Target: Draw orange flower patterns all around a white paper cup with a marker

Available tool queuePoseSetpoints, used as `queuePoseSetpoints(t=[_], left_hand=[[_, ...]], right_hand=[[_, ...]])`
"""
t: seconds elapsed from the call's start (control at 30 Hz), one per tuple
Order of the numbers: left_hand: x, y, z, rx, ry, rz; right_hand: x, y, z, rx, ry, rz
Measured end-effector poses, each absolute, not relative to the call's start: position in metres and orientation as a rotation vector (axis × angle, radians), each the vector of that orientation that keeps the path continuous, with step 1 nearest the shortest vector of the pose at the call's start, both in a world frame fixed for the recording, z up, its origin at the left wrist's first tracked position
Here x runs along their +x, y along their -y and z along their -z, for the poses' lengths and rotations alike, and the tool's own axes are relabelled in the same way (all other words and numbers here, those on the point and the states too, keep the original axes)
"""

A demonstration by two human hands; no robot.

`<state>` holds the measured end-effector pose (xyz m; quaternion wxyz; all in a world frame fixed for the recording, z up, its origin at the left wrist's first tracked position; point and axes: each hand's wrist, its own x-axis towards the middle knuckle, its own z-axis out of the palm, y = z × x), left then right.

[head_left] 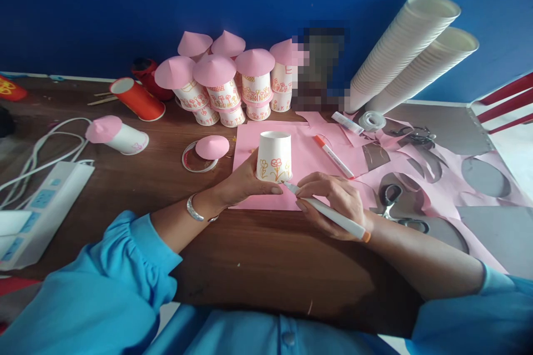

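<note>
My left hand [245,180] is closed round a white paper cup [273,150], its thumb under the lower edge. Red and orange-yellow flowers are drawn along the cup's lower part. In my right hand [335,202] a white marker with an orange end [333,216] is gripped, its tip at the cup's lower rim. Beneath the cup lies a pink paper sheet [250,199]. On that sheet rests a second marker [333,156], white with a red-orange cap.
Several decorated cups with pink cone tops [214,71] stand behind. Two tall cup stacks [403,50] lean at the blue wall. Scissors [389,205] and cut pink paper [445,194] lie right; a tape roll [372,121] is behind. A power strip [45,211] sits left.
</note>
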<state>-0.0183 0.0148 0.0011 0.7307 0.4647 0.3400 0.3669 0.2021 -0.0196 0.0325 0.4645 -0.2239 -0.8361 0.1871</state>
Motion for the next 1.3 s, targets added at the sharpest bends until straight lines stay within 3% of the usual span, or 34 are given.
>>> queuePoseSetpoints(t=[1.3], left_hand=[[-0.0188,-0.0139,-0.0040,1.009,-0.764,-0.786]], right_hand=[[0.2028,0.0177,-0.0318,-0.562,2.071,-0.454]])
